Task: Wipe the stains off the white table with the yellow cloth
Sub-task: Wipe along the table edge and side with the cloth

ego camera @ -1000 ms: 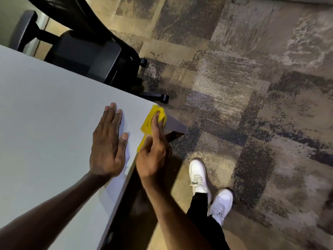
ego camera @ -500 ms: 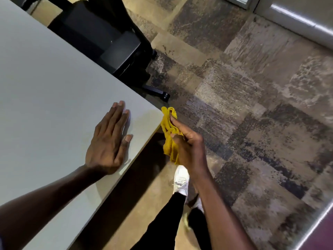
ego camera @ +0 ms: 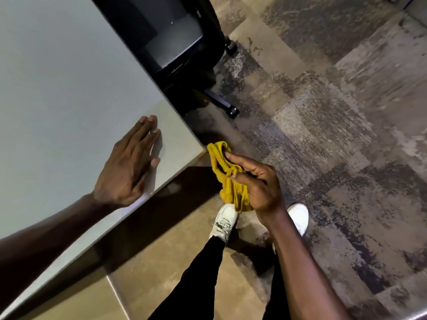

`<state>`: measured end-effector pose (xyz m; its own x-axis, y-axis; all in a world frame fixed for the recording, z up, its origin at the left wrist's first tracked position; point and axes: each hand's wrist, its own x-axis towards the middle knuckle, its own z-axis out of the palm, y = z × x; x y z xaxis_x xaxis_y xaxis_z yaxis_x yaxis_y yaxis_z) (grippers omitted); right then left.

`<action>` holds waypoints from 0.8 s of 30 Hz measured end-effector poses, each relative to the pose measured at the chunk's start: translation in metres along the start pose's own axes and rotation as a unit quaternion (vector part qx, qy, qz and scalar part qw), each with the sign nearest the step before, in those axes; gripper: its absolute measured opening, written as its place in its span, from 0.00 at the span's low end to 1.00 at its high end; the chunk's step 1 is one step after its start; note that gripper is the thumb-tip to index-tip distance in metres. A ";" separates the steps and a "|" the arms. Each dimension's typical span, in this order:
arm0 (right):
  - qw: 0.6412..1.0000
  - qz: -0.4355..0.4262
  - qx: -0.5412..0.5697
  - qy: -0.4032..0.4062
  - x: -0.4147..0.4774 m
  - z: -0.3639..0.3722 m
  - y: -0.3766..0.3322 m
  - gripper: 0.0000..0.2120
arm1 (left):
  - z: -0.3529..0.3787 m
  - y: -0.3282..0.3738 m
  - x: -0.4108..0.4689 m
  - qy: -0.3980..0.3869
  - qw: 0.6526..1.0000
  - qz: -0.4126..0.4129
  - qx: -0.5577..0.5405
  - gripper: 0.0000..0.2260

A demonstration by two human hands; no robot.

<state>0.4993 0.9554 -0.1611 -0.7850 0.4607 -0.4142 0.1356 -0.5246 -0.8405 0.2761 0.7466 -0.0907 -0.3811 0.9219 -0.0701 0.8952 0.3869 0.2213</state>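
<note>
The white table [ego camera: 69, 88] fills the left of the view, its near corner pointing right. My left hand [ego camera: 129, 165] lies flat on the tabletop close to that corner, fingers together, holding nothing. My right hand [ego camera: 256, 185] is off the table, just right of the corner and above the floor. It grips the bunched yellow cloth [ego camera: 227, 179], which hangs from my fingers and touches no part of the tabletop. I see no clear stain on the visible surface.
A black office chair [ego camera: 175, 42] on castors stands against the table's far edge. Patterned carpet [ego camera: 335, 112] covers the floor to the right. My white shoes [ego camera: 225, 221] and dark trouser legs are below the right hand.
My right hand pulled the yellow cloth off the table's corner and now holds it in the air beside the table. My left hand stayed flat on the tabletop. The view shifted.
</note>
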 end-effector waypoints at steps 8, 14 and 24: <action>0.998 0.021 -0.019 -0.051 0.015 -0.044 -0.011 0.25 | 0.034 0.082 0.045 0.130 0.930 -0.340 -0.038 0.31; 0.987 -0.044 -0.109 -0.113 0.038 -0.029 -0.013 0.25 | 0.044 0.082 0.047 0.145 0.928 -0.344 0.016 0.28; 0.941 -0.110 -0.269 -0.176 0.069 0.018 -0.030 0.29 | 0.043 0.086 0.052 0.135 0.922 -0.359 0.044 0.29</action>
<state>0.4303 0.9904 -0.1580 -0.9685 0.2003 -0.1483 0.1586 0.0363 -0.9867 0.3433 0.8292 -0.1175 -0.9161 0.3930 0.0792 0.4003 0.9070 0.1307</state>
